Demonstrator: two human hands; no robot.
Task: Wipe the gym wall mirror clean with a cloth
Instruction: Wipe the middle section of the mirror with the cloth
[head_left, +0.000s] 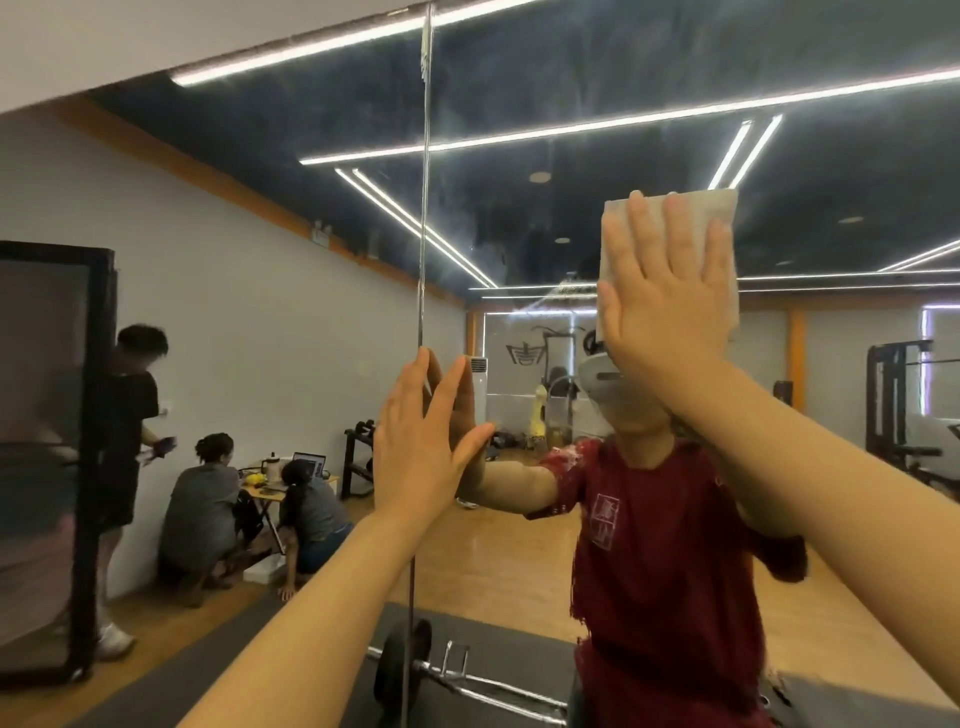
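**Bare palm on glass risks fresh smears**

Likely to leave new prints where the left hand (423, 441), fingers straight and together, braces flat against the wall mirror (519, 218) beside the vertical panel seam (423, 234). Hazy streaks visible on the upper glass; easily missed if strokes stop short. Could slip out from under a flat palm, since nothing pinches it.

White cloth (719, 218) pressed to the mirror under the right hand (670, 301), fingers spread and straight, edges showing above and right of the fingertips.
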